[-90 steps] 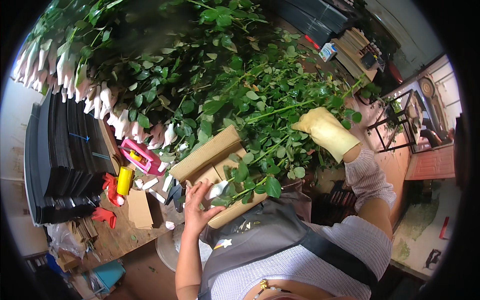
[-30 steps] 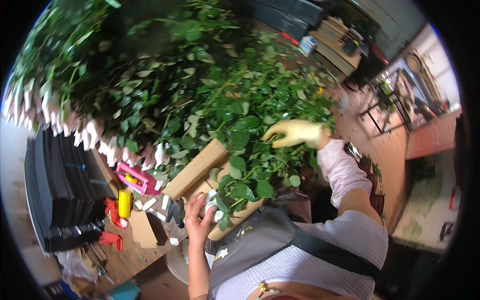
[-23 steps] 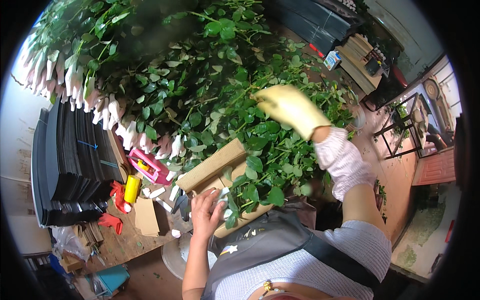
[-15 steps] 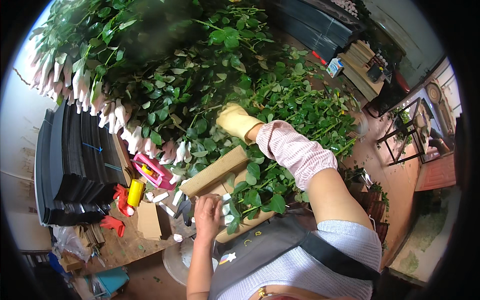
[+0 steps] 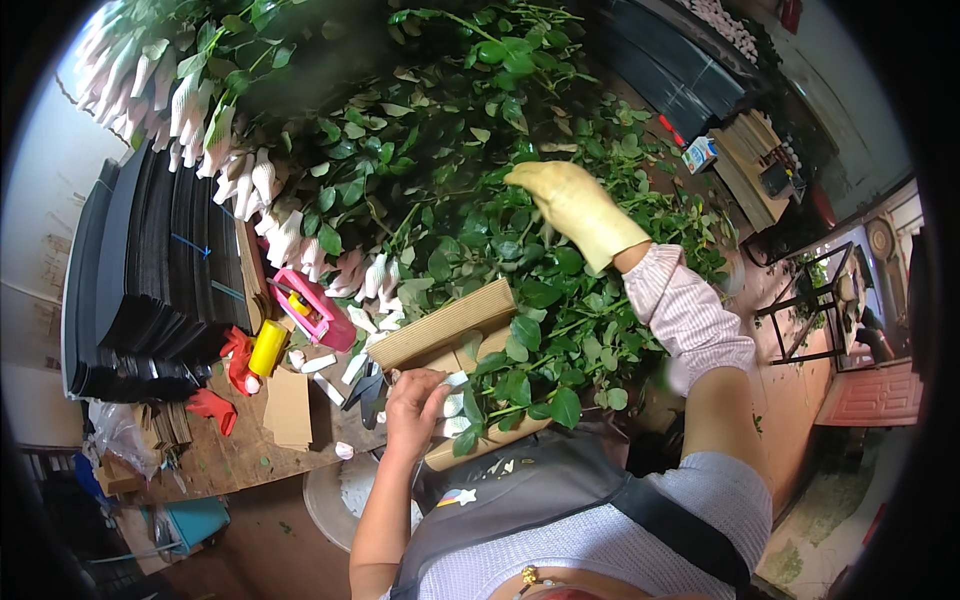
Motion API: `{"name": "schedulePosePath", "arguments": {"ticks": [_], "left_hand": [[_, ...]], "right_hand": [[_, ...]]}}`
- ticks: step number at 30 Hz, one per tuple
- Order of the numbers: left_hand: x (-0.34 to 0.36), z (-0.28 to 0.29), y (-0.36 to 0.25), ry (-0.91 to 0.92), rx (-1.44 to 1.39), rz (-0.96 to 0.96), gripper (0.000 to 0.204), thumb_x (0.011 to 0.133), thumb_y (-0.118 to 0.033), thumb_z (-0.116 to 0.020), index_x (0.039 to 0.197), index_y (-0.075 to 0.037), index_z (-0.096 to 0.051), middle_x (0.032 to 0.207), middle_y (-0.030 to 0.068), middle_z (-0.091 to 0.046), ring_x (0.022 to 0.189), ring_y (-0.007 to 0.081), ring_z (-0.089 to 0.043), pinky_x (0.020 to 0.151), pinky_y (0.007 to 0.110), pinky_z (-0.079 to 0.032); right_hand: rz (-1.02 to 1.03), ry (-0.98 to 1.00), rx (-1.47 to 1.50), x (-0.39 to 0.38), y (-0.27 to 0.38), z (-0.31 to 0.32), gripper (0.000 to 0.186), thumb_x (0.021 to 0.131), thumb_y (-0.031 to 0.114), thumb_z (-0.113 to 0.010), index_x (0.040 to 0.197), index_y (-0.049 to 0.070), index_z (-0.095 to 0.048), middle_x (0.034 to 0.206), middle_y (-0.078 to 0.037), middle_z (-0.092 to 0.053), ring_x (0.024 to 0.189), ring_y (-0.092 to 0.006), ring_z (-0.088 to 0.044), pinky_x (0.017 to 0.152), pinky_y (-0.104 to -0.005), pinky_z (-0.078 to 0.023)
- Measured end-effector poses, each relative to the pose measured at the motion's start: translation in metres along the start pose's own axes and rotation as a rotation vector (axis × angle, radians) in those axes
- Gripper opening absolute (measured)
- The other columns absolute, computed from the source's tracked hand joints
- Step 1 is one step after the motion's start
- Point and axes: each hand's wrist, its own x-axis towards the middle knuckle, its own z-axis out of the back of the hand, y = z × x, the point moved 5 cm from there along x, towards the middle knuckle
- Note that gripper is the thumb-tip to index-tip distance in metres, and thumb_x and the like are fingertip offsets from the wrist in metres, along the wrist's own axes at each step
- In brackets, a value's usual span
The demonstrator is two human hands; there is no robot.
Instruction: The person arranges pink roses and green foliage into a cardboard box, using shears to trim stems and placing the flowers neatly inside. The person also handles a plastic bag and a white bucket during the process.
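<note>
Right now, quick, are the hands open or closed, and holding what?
Left hand: curled against white-wrapped buds; can't tell if it's gripping them.
Right hand: gloved, over the leaves; can't tell whether it's open or closed.

No words or numbers can be read here. A small blue-and-white carton [image 5: 699,154] at the upper right carries printing too small to make out. On the dark grey apron [image 5: 560,480], a white star [image 5: 468,495] with a coloured tail sits below small yellow marks [image 5: 507,466], unreadable as letters.
</note>
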Motion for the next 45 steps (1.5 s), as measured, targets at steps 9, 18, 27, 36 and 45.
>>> {"name": "schedulePosePath", "arguments": {"ticks": [9, 18, 27, 36, 45], "left_hand": [[-0.002, 0.001, 0.000, -0.035, 0.019, -0.019, 0.017, 0.087, -0.003, -0.078, 0.104, 0.000, -0.076, 0.107, 0.0121, -0.070, 0.092, 0.0209, -0.068, 0.080, 0.031, -0.055], [-0.001, -0.002, 0.001, -0.007, 0.082, -0.115, 0.020, 0.087, -0.001, -0.078, 0.106, -0.001, -0.076, 0.107, 0.0123, -0.070, 0.092, 0.0221, -0.069, 0.079, 0.032, -0.057], [-0.002, -0.002, 0.001, -0.036, -0.015, -0.023, 0.019, 0.088, -0.002, -0.078, 0.106, 0.000, -0.075, 0.108, 0.0117, -0.069, 0.091, 0.0200, -0.069, 0.077, 0.031, -0.058], [-0.003, -0.002, -0.001, -0.029, -0.042, 0.014, 0.018, 0.088, -0.004, -0.079, 0.106, -0.001, -0.076, 0.106, 0.0112, -0.070, 0.093, 0.0211, -0.070, 0.080, 0.031, -0.059], [-0.002, -0.001, -0.001, -0.033, -0.051, 0.029, 0.020, 0.087, -0.006, -0.080, 0.106, -0.002, -0.078, 0.107, 0.0113, -0.071, 0.094, 0.0252, -0.069, 0.082, 0.034, -0.056]], "right_hand": [[-0.090, 0.807, -0.428, 0.022, 0.009, -0.082, 0.031, 0.092, 0.014, -0.062, 0.119, 0.015, -0.076, 0.142, -0.009, -0.064, 0.140, -0.0295, -0.053, 0.121, -0.0413, -0.036], [0.524, -0.320, 0.050, 0.006, 0.074, 0.073, 0.027, 0.083, 0.011, -0.067, 0.109, 0.006, -0.072, 0.083, -0.005, -0.071, 0.070, -0.0231, -0.069, 0.061, -0.0340, -0.058], [0.247, 0.257, -0.003, 0.006, 0.064, -0.026, 0.016, 0.082, 0.016, -0.066, 0.095, 0.010, -0.075, 0.086, -0.014, -0.073, 0.085, -0.0370, -0.072, 0.071, -0.0480, -0.057], [0.114, 0.229, 0.094, 0.062, 0.055, -0.030, 0.022, 0.091, 0.014, -0.060, 0.107, 0.009, -0.074, 0.106, -0.013, -0.074, 0.098, -0.0323, -0.073, 0.081, -0.0480, -0.059], [0.167, 0.165, -0.227, 0.115, 0.036, -0.123, 0.022, 0.095, 0.026, -0.058, 0.104, 0.019, -0.077, 0.129, -0.005, -0.070, 0.124, -0.0287, -0.062, 0.110, -0.0430, -0.042]]}}
